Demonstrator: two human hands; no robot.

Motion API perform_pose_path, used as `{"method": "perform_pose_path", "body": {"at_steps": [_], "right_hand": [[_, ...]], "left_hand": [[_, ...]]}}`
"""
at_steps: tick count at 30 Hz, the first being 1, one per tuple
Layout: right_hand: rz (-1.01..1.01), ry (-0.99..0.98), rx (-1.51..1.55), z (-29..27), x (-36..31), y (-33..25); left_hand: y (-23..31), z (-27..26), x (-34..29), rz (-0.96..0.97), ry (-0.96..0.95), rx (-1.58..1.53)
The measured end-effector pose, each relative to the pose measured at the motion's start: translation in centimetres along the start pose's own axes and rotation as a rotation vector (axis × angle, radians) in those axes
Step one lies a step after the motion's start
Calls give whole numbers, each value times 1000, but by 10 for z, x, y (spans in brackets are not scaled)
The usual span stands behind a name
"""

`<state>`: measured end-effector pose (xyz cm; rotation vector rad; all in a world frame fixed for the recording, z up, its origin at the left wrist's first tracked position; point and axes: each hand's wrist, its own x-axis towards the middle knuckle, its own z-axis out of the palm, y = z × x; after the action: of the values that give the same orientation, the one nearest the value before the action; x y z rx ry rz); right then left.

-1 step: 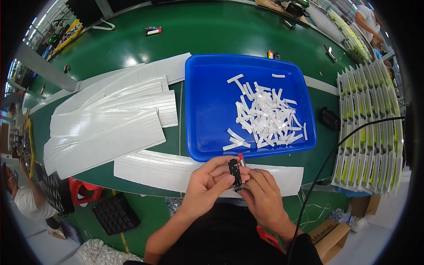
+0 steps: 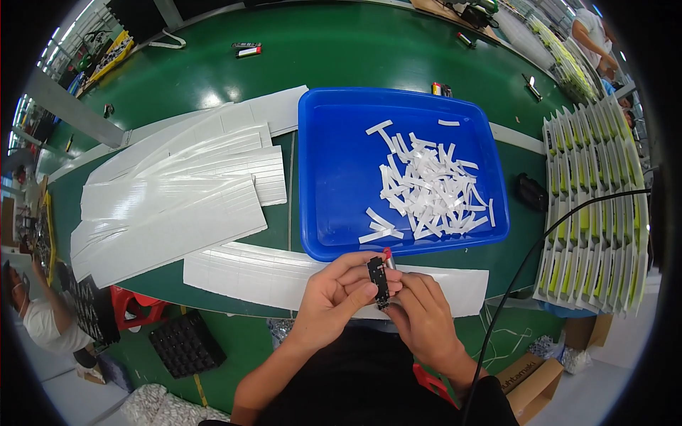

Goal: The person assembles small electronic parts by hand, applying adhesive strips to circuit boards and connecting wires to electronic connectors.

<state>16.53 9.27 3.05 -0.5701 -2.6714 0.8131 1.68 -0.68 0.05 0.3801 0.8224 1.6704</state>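
My left hand [image 2: 323,307] holds a narrow black circuit board [image 2: 379,281] upright between thumb and fingers, just in front of the blue tray [image 2: 334,250]. Behind the board shows a silver cylinder with a red end [image 2: 389,260], apparently a small battery or motor. My right hand [image 2: 430,323] is closed at the board's lower right edge, its fingertips partly hidden. Inside the tray lies a heap of short white strips [image 2: 433,184].
White scored sheets [image 2: 177,220] lie overlapping on the left. Another long sheet [image 2: 462,284] runs under my hands. At right stand stacked white-and-green racks [image 2: 593,206], crossed by a black cable [image 2: 522,266]. Small red-ended parts [image 2: 249,52] are scattered on the green table [image 2: 320,50].
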Motion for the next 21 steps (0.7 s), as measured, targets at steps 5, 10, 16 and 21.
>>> {"method": "perform_pose_path", "body": {"at_steps": [5, 10, 16, 21], "right_hand": [[49, -68, 128, -9, 7, 5], [181, -64, 558, -18, 2, 20], [370, 310, 834, -30, -13, 20], [46, 193, 625, -36, 9, 11]], "left_hand": [[3, 2, -1, -17, 3, 13], [3, -1, -2, -24, -12, 16], [5, 1, 2, -66, -53, 52], [5, 0, -1, -64, -45, 61]]}}
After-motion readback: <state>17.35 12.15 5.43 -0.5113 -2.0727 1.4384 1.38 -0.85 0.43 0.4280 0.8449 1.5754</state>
